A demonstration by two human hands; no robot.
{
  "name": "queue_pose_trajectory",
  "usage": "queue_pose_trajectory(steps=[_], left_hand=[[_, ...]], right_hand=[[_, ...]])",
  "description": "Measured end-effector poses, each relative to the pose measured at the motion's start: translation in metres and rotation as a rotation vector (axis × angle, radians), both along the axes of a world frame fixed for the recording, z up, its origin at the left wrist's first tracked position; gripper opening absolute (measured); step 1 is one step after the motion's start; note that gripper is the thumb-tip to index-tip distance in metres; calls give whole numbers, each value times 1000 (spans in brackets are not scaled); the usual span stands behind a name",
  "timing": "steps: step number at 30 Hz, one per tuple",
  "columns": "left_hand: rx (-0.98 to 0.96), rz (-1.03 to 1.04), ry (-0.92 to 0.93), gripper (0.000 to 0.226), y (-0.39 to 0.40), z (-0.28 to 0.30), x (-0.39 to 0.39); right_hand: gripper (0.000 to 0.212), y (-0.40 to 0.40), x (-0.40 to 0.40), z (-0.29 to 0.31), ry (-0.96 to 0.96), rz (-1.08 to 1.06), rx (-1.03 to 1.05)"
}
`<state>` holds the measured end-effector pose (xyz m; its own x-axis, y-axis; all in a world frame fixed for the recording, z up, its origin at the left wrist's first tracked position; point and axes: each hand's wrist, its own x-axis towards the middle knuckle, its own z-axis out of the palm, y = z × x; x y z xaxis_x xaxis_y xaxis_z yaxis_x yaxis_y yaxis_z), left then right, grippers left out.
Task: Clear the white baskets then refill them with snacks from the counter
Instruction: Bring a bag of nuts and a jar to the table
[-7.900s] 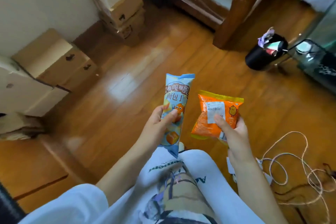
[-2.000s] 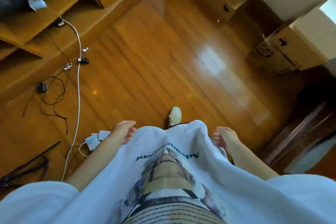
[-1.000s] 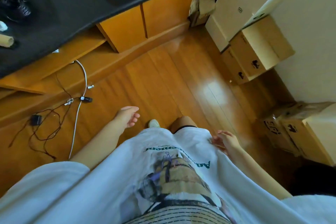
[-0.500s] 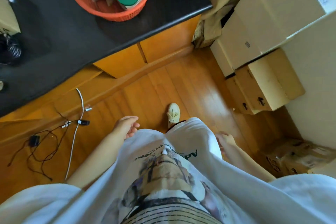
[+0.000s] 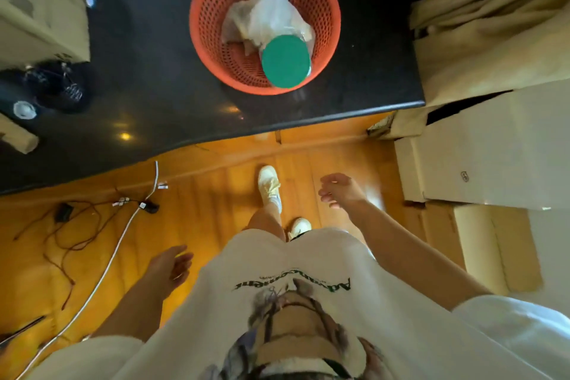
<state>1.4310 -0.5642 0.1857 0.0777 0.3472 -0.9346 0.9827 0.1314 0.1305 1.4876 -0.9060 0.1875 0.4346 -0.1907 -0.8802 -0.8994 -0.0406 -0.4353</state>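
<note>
I stand in front of a black counter point(image 5: 160, 95). On it sits a round orange basket point(image 5: 209, 49) that holds a container with a green lid point(image 5: 286, 60) and crumpled clear plastic bags point(image 5: 271, 14). My right hand point(image 5: 340, 190) is raised in front of me, below the counter edge, fingers apart and holding nothing. My left hand point(image 5: 169, 264) hangs low beside my hip, also holding nothing. No white basket is in view.
Cardboard boxes point(image 5: 481, 157) are stacked on the right against the counter end. Cables point(image 5: 101, 225) and a white cord lie on the wooden floor at the left. A beige appliance point(image 5: 40, 3) and dark items point(image 5: 58, 89) stand at the counter's left.
I have turned and walked up to the counter; the orange basket has come fully into view. My right hand has lifted forward. The two snack packs held earlier are gone from my hands.
</note>
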Motion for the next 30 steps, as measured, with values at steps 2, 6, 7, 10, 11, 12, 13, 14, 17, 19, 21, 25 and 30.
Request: queue_pose_trajectory(steps=[2,6,7,10,11,12,13,14,17,19,21,25,30], left_hand=[[-8,33,35,21,5,-5,22],[-18,17,3,23,-5,-12,92],[-19,-12,-18,22,-11,-13,116],[3,-124,-173,21,-35,-8,190],[4,-155,-256,19,-43,-4,216],[-5,-187,-343,18,-53,0,241],[-22,-229,-424,18,-61,5,265],[-43,-285,-497,19,-70,11,286],[-115,-455,-669,20,-96,14,346],[-115,-582,-733,20,-113,7,377],[-35,-767,-783,25,-127,-7,404],[188,-1227,-832,47,-139,-39,454],[253,-1611,-763,79,-144,-70,494]], right_hand=[[12,2,24,0,17,-16,-6],[15,0,61,0,90,-95,-8],[18,-2,69,0,102,-118,-17],[24,-11,89,2,119,-155,-59],[24,-15,96,1,110,-161,-93],[23,-19,103,-1,84,-145,-142],[22,-23,110,-4,46,-104,-201],[23,-25,118,-5,-6,-48,-254],[47,-24,150,-15,-203,200,-364],[72,-17,174,-20,-370,446,-466],[94,-13,197,-29,-511,618,-508],[113,-16,233,-43,-595,790,-498],[102,-27,251,-55,-789,935,-470]])
